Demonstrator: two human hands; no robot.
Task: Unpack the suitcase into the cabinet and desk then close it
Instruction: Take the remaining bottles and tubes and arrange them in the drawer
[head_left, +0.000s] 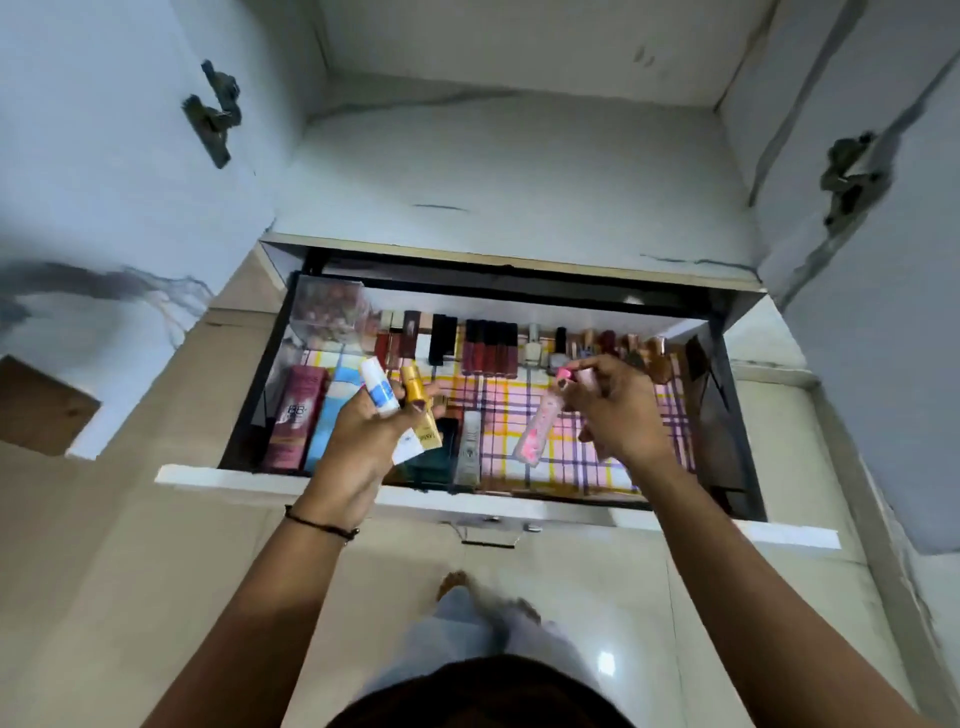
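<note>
Over the open drawer (332, 480) with its checked lining, the left hand (358, 441) grasps a white-and-blue tube (379, 391) and a gold tube (420, 402); the right hand (615, 410) pinches a small pink bottle (576, 375) above the pink tube (537, 431) lying inside

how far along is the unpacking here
Midway, it seems. Done: the open drawer already holds a back row of lipsticks and boxes on the left. In hand: the left hand grips a white bottle and gold tube; the right hand holds a pink tube. Left: placing these; the suitcase isn't visible.
</note>
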